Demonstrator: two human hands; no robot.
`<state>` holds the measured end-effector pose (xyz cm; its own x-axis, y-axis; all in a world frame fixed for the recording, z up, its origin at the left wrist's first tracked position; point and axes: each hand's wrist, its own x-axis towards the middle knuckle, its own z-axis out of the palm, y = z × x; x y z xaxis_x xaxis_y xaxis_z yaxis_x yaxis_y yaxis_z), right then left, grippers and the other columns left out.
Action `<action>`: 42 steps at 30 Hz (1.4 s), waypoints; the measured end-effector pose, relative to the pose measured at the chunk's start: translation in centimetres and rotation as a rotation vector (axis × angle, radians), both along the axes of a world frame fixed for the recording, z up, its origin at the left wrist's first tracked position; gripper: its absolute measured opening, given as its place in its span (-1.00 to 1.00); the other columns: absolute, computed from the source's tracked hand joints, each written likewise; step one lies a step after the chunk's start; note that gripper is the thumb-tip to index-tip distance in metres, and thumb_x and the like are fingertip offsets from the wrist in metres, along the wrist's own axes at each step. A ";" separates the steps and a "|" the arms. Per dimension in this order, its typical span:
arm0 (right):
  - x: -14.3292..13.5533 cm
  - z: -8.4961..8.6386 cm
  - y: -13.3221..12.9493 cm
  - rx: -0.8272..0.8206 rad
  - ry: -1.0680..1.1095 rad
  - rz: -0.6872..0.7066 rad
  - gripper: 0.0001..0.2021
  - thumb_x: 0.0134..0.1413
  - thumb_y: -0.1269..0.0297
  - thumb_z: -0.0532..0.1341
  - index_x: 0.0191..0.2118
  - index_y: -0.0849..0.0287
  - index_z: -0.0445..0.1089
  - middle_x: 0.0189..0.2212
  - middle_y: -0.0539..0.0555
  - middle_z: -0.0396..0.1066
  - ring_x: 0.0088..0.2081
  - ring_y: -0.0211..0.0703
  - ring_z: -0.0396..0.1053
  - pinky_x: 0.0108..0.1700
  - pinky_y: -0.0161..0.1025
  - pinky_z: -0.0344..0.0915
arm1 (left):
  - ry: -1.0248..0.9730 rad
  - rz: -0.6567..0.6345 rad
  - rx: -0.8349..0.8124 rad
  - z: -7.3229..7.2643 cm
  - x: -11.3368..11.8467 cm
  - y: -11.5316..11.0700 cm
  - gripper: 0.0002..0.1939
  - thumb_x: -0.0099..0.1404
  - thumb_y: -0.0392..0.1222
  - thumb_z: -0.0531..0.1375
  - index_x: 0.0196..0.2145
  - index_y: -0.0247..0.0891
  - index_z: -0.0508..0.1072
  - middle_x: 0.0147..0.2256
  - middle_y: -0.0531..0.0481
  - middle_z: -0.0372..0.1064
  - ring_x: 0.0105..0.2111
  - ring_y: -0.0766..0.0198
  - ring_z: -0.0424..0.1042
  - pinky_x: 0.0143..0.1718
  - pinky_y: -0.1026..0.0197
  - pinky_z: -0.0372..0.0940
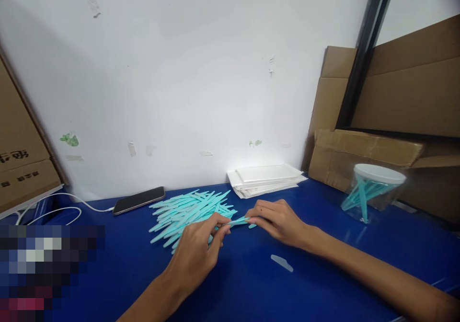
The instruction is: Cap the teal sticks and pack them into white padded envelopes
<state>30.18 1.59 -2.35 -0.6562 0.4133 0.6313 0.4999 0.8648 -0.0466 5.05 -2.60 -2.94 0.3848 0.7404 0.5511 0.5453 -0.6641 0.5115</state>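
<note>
Between my two hands a slim turquoise plastic stick (238,222) is stretched lengthwise, pinched at either end. My left hand (201,243) has thumb and fingers closed on its left end, and my right hand (278,221) grips the right end. The fingertips cover both tips of the stick. Behind and left of my left hand lies a loose pile of similar turquoise sticks (190,212), tapered and pointing various ways. A small translucent plastic piece (282,263), shaped like a blade cover, lies alone on the blue table in front of my right hand.
A clear tub with a white base or lid (380,174) holds more turquoise sticks at right. White flat packets (266,176) are stacked against the wall. A phone (139,200) with a white cable lies left. Cardboard boxes (25,140) flank the blue table (244,293).
</note>
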 end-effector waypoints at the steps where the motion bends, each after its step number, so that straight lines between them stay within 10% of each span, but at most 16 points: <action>1: 0.0 -0.1 0.0 0.011 0.001 0.002 -0.75 0.42 0.22 0.06 -0.11 0.16 0.46 -0.37 0.05 0.50 -0.45 -0.30 0.37 -0.48 -0.31 0.06 | 0.010 0.006 0.011 0.0 0.0 0.0 -0.83 0.46 -0.14 0.06 -0.11 -0.13 0.43 -0.43 0.12 0.49 -0.53 0.37 0.44 -0.53 0.34 0.25; 13: -0.1 0.1 0.0 0.005 -0.038 0.042 -0.74 0.42 0.21 0.05 -0.10 0.16 0.47 -0.32 0.06 0.50 -0.37 -0.28 0.42 -0.41 -0.35 0.18 | 0.339 0.001 0.294 -0.1 0.0 0.1 -0.71 0.49 -0.25 -0.02 0.07 -0.13 0.38 -0.28 0.01 0.52 -0.37 0.24 0.51 -0.40 0.24 0.29; 21: 2.2 1.7 2.1 -0.164 0.017 -0.257 -0.61 0.43 0.11 -0.02 -0.18 0.16 0.51 -0.29 0.10 0.54 -0.30 -0.14 0.45 -0.26 -0.27 0.24 | 0.537 0.366 0.342 1.3 -2.6 2.4 -0.74 0.47 -0.27 -0.02 -0.04 -0.19 0.44 -0.27 -0.06 0.51 -0.26 0.12 0.49 -0.50 0.23 0.26; 29: 4.1 2.3 3.5 -0.556 -0.271 -0.153 -0.59 0.14 -0.16 0.24 -0.22 0.11 0.54 -0.31 0.06 0.53 -0.33 -0.13 0.42 -0.33 -0.27 0.18 | 0.621 0.500 0.317 0.6 -3.8 3.7 -0.75 0.42 -0.26 0.04 -0.20 -0.34 0.52 -0.12 -0.26 0.42 -0.07 -0.08 0.37 -0.19 -0.04 0.40; 35: 4.9 1.9 4.2 -0.830 -0.268 -0.052 -0.58 0.11 -0.15 0.26 -0.22 0.16 0.50 -0.23 0.06 0.49 -0.29 -0.16 0.37 -0.32 -0.30 0.19 | 0.474 0.294 0.343 0.6 -1.8 2.0 -0.71 0.45 -0.18 0.02 -0.06 -0.29 0.49 -0.04 -0.24 0.36 0.02 -0.06 0.30 -0.04 -0.15 0.36; 42: 5.1 1.3 4.7 -0.736 -0.319 -0.049 -0.62 0.25 -0.08 0.16 -0.25 0.18 0.43 -0.33 0.03 0.44 -0.36 -0.21 0.31 -0.32 -0.30 0.16 | 0.515 -0.109 0.207 0.8 2.7 -2.0 -0.57 0.44 -0.13 0.04 0.24 -0.09 0.26 0.18 -0.13 0.27 0.17 -0.05 0.22 0.11 -0.17 0.31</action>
<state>35.30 6.30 -1.09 -0.7291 0.6838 -0.0290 0.6220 0.6443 -0.4449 7.71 -4.58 -2.18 0.7108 0.5775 0.4015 0.6124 -0.7889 0.0507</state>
